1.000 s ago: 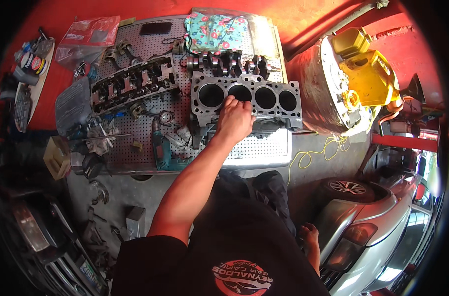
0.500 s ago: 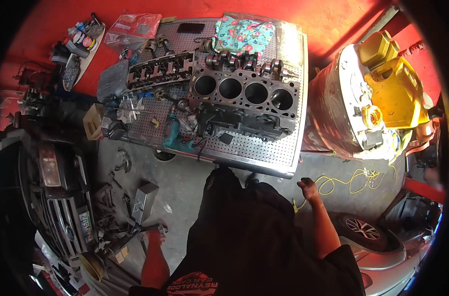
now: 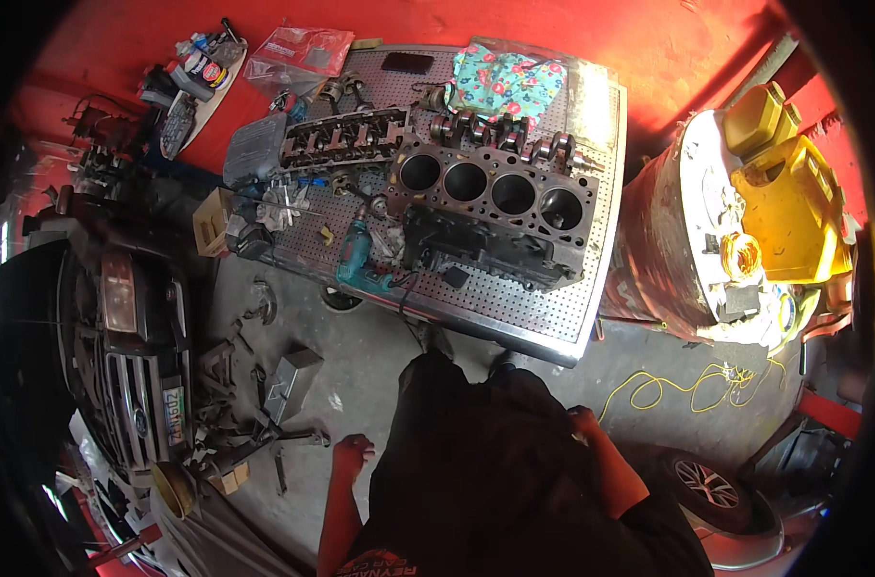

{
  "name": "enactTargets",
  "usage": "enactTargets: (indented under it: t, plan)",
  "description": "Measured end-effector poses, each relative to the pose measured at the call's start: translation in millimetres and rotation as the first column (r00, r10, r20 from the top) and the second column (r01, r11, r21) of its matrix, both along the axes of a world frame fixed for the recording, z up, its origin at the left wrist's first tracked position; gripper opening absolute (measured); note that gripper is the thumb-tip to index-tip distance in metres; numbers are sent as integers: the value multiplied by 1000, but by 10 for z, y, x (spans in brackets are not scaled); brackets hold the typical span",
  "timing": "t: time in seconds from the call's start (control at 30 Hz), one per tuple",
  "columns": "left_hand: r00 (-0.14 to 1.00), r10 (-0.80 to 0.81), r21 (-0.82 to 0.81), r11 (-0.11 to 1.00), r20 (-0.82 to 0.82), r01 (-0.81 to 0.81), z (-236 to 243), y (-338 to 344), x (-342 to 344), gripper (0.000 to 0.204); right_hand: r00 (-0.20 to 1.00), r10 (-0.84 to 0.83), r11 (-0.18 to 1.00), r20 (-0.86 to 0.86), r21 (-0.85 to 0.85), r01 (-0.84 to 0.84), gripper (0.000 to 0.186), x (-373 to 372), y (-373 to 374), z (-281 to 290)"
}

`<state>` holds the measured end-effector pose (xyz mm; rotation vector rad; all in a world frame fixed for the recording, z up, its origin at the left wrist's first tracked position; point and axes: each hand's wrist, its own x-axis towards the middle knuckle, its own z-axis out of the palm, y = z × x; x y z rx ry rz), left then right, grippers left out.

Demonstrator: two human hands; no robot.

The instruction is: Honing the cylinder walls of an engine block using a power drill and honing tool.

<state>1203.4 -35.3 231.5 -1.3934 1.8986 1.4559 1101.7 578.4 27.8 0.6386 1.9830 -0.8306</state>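
My left hand (image 3: 353,450) hangs low beside my dark clothes, over the floor. Its fingers are curled in, and nothing shows in them. On the other side, my right hand (image 3: 582,423) is held against my body, its fingers mostly hidden by the dark cloth. Both hands are away from the perforated metal workbench (image 3: 533,327). On that bench an engine block (image 3: 490,202) with a row of open cylinders stands nearest to me. Behind it lies a crankshaft (image 3: 505,135), with a cylinder head (image 3: 346,139) to its left. A teal power drill (image 3: 356,258) rests near the front edge.
At right stands a large drum (image 3: 659,240) carrying yellow plastic containers (image 3: 793,207). A yellow cord (image 3: 639,387) loops over the floor near a car wheel (image 3: 707,481). To the left are a dark vehicle front (image 3: 134,385), a metal box (image 3: 293,383) and metal stands (image 3: 221,370).
My left hand has come up and right, closer to my body. The right hand has drawn down and inward against my clothes. The bench sits slightly lower and further right in view.
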Motion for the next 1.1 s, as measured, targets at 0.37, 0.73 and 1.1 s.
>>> enactTargets:
  t: [0.37,0.73,1.1]
  plan:
    - [870,-441,-498,817,-218,290,-97,-517,-2313,37,974,-137,987,-183,61,150,57,-976,-667,1262]
    - [716,-589,-508,776,-374,373,593,671,-6402,59,540,132,987,-831,59,-150,77,-3239,-3237,3541]
    - [709,-666,-611,667,-232,426,524,959,-6571,50,320,947,320,-27,-21,-947,32,-5865,-3314,2854]
